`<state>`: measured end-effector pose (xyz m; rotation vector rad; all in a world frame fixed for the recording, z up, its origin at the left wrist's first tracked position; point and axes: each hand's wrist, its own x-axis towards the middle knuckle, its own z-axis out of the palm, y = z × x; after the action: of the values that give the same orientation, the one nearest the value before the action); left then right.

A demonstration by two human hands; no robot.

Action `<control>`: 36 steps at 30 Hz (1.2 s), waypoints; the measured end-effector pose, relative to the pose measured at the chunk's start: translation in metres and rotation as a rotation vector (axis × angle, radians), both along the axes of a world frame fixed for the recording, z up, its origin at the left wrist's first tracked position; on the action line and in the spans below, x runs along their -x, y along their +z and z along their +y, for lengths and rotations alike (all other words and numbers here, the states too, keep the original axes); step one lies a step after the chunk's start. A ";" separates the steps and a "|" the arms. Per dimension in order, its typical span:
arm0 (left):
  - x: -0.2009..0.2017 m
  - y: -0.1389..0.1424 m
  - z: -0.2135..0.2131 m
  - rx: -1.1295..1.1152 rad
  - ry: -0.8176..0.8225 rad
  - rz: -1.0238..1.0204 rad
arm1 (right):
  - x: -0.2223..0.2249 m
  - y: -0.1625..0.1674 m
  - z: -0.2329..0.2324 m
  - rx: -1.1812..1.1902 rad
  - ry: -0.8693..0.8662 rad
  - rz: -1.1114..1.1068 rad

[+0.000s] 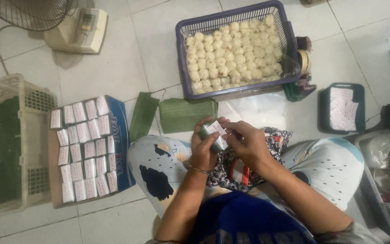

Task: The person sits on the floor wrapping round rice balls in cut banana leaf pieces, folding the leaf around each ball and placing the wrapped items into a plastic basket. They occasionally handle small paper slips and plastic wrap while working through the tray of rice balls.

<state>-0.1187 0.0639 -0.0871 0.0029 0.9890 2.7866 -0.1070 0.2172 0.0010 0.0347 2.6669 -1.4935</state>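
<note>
Leaf-wrapped parcel [211,135] sits pinched in my left hand [204,147] at center while my right hand [248,143] presses its paper label on; finished labelled parcels [85,147] fill the box at 9 o'clock, and many white balls [233,49] wait in the basket [285,27] at 12.

The small leaf-wrapped parcel [211,135] pinched between both hands looks matt green with a smooth white paper label. Just beyond the grip lie folded banana leaves [187,114], matt and finely ribbed, on glossy pale floor tiles [113,68]. Further out stands a purple plastic lattice basket [231,18] of rough, grainy white balls [233,52].
</note>
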 end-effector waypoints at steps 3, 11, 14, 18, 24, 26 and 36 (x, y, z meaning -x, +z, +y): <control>-0.001 -0.002 0.002 0.041 -0.024 -0.012 | 0.001 -0.006 -0.001 0.083 -0.064 0.001; 0.000 0.000 -0.003 0.008 -0.032 -0.013 | 0.001 -0.007 -0.003 0.101 -0.020 0.073; 0.002 0.003 -0.004 -0.016 0.009 -0.007 | -0.001 -0.006 -0.005 0.021 0.026 0.096; -0.001 0.006 -0.008 -0.050 -0.025 0.003 | -0.003 -0.006 -0.011 0.060 0.052 0.114; -0.001 0.008 0.000 -0.020 0.140 -0.011 | -0.006 -0.008 -0.021 -0.039 0.109 0.434; -0.001 0.012 0.002 0.002 0.195 -0.039 | -0.008 -0.009 -0.024 -0.055 0.124 0.514; 0.004 0.017 -0.001 0.024 0.010 -0.003 | 0.003 -0.003 0.001 -0.283 0.206 0.637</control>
<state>-0.1224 0.0625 -0.0701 -0.0091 1.0245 2.7826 -0.1096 0.2181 -0.0025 -0.7975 3.2046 -1.1963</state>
